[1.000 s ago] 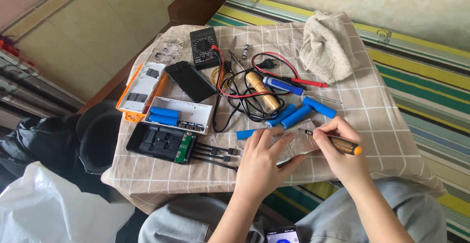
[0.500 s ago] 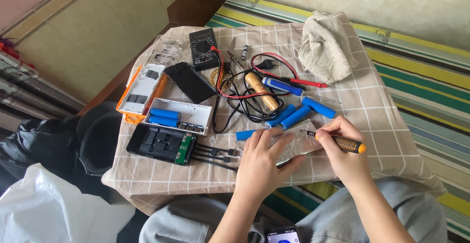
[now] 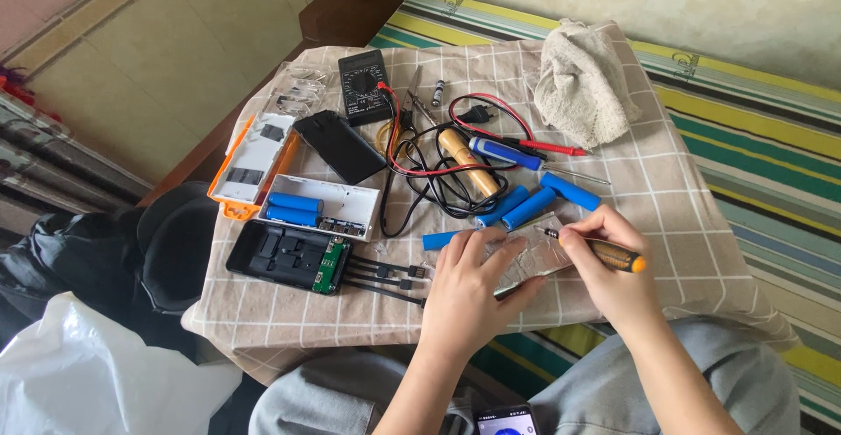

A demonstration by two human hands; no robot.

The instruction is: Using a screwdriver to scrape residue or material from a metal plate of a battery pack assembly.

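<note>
Left hand lay flat, fingers spread, pressing the silvery foil sheet onto the checked tablecloth. Right hand pinched an orange-handled screwdriver between thumb and fingers, tip resting on the foil.

Single head-worn view, steeply downward, close over the table.

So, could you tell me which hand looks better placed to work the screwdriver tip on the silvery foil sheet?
Right hand: it already grips the orange-and-black screwdriver, while the left hand lies flat, pinning the silvery foil sheet.
</note>
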